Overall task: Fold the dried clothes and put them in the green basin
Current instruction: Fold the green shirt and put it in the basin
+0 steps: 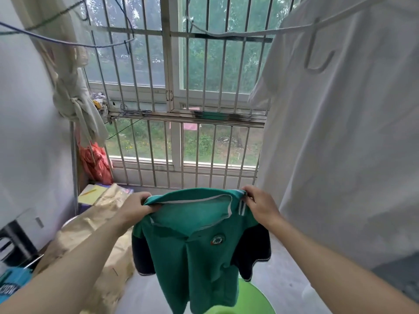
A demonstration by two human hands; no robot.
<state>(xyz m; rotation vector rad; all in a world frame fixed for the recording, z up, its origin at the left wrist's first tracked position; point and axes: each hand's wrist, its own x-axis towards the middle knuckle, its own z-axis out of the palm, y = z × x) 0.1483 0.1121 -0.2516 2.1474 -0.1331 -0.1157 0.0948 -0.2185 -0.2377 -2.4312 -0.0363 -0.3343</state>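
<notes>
Head view: the left hand (136, 207) and right hand (260, 206) each pinch a shoulder of the green cotton polo shirt with dark navy sleeves (195, 252), fingers clenched on the cloth. The shirt hangs open in the air, directly above the round bright-green plastic basin (258, 300) on the floor. To fold it well, I judge the shoulders should stay level, the sleeves turn inward first, then the body double over. A large white garment (340, 132) hangs at right.

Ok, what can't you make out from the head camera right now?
Green basin: head view, mostly behind the green shirt and cut by the bottom edge; contents unseen.
Shirt badge: head view, too small to read.
White hanging garment: head view, cut off by the right edge.
Shirt hem: head view, runs off the bottom edge.
</notes>
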